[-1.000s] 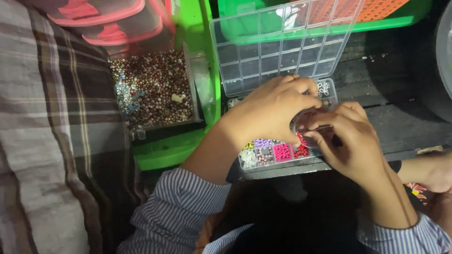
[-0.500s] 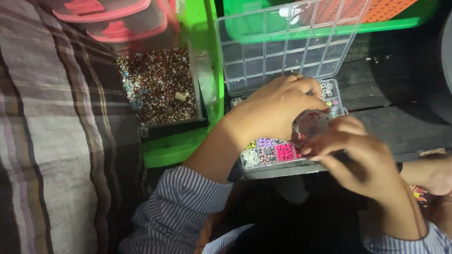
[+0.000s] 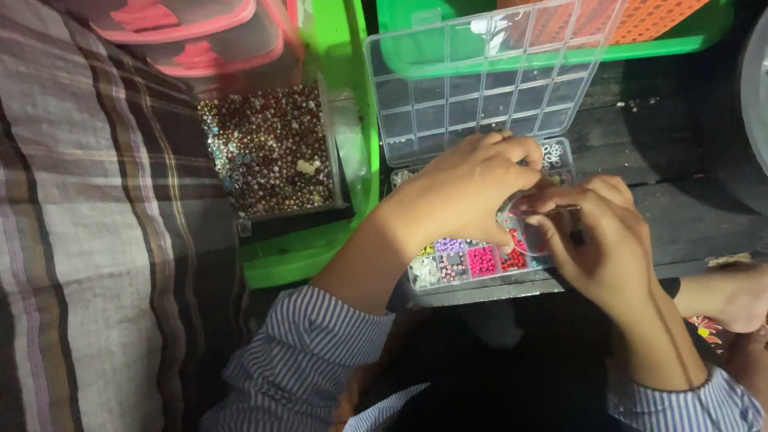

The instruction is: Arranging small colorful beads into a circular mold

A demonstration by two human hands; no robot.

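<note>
My left hand [image 3: 468, 188] reaches in from the lower left over a clear compartment box [image 3: 468, 264] of coloured beads, with pink, red and purple ones showing. Its fingers curl around a small clear round container [image 3: 516, 220]. My right hand [image 3: 604, 244] is beside it, fingertips pinching a thin wire-like strand [image 3: 556, 210] at the container's rim. Both hands hide most of the box's compartments. The box's clear gridded lid [image 3: 480, 80] stands open behind them.
A tub of mixed brown and pearly beads [image 3: 272, 152] sits left of the box in a green tray [image 3: 364, 160]. Pink-lidded containers [image 3: 184, 32] are at the top left and an orange basket [image 3: 656, 16] at the top right. Plaid cloth [image 3: 80, 224] fills the left side.
My right hand dipped down and to the right half a second ago, then came back up against my left hand. The left hand has stayed over the box.
</note>
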